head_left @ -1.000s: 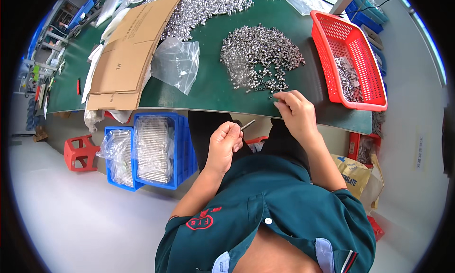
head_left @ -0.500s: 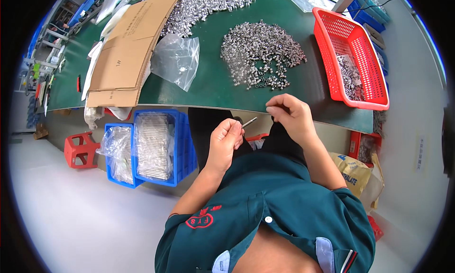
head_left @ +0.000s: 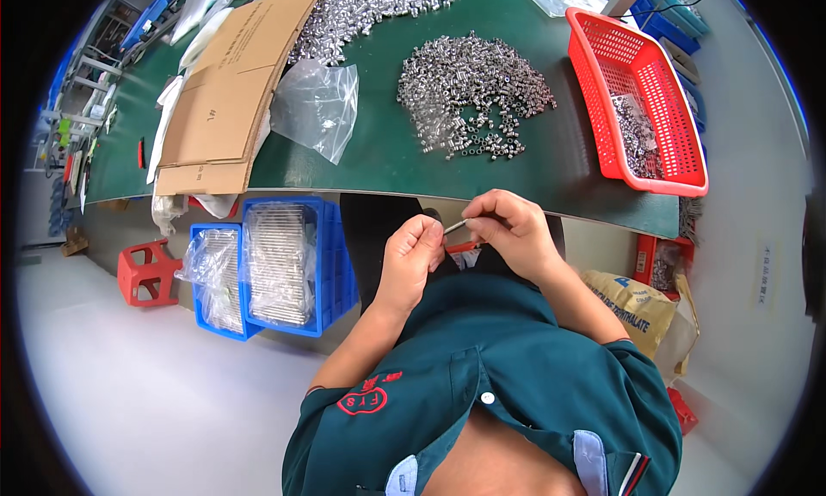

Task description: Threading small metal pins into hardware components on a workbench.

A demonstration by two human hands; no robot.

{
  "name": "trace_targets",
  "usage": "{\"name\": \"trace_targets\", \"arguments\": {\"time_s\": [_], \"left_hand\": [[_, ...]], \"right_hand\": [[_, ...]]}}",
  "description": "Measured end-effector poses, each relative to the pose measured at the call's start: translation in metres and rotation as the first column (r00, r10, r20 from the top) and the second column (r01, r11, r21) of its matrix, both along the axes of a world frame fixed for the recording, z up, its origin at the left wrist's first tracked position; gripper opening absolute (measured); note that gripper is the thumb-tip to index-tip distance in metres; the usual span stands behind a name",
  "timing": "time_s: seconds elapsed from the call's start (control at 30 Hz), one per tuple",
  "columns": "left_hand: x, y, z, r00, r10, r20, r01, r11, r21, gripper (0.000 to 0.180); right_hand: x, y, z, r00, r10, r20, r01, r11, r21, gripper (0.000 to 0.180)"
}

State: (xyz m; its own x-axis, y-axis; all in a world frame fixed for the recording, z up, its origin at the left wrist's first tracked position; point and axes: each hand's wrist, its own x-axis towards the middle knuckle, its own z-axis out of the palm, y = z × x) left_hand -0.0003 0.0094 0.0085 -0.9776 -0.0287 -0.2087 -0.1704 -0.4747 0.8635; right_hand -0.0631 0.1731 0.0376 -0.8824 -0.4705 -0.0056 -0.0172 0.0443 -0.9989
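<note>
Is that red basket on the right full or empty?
Partly filled: the red basket holds small metal pieces toward its near end.

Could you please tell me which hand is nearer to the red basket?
Right. The right hand is left of the red basket and nearer the person; the left hand is farther left.
</note>
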Motion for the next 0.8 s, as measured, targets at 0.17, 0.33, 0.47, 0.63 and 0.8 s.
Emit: {"name": "trace_targets", "arguments": {"time_s": [0.17,0.33,0.47,0.63,0.8], "left_hand": [[-0.001,-0.002,-0.002,0.997,-0.055,0.047,0.052,0.996,0.072,0.024],[-0.001,-0.003,-0.004,0.996,-0.062,0.060,0.056,0.994,0.098,0.024],[-0.001,-0.005,-0.004,0.997,-0.051,0.061,0.045,0.994,0.096,0.023],[0.000,-0.007,-0.005,0.997,-0.039,0.067,0.032,0.995,0.100,0.022],[0.000,-0.008,-0.003,0.997,-0.032,0.066,0.026,0.996,0.089,0.022]], "right_hand": [[-0.003,0.004,0.008,0.989,0.071,0.130,-0.072,0.997,0.000,0.011],[-0.009,0.009,0.008,0.998,0.065,-0.008,-0.063,0.988,0.140,0.016],[-0.030,0.020,0.007,0.829,-0.017,-0.559,0.293,0.865,0.408,0.016],[-0.047,0.019,0.001,0.678,-0.033,-0.735,0.481,0.776,0.409,0.016],[-0.051,0.014,-0.005,0.681,0.040,-0.731,0.452,0.762,0.463,0.017]]}}
